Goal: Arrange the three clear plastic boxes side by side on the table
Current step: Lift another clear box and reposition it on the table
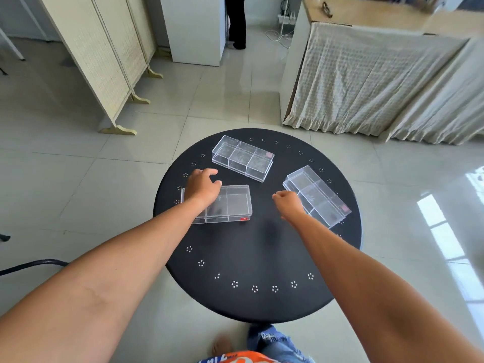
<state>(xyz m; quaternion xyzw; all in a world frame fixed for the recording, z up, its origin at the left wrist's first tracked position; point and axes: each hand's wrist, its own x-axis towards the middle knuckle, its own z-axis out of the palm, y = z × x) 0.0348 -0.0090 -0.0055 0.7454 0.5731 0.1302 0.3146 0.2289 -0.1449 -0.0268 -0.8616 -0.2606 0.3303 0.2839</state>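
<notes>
Three clear plastic boxes lie apart on a round black table (259,258), each turned a different way. One box (233,205) is at the left, one box (243,158) at the far middle, one box (318,195) at the right. My left hand (203,186) hovers over the left box's far left corner, fingers spread and curved, and it is unclear whether they touch it. My right hand (288,204) is loosely curled beside the right box's near left edge, holding nothing.
The table's rim carries small white flower marks. A folding screen (104,61) stands at the far left, a cloth-covered counter (366,79) at the far right. A person's dark legs (237,22) stand far back. A black cable (31,265) lies left.
</notes>
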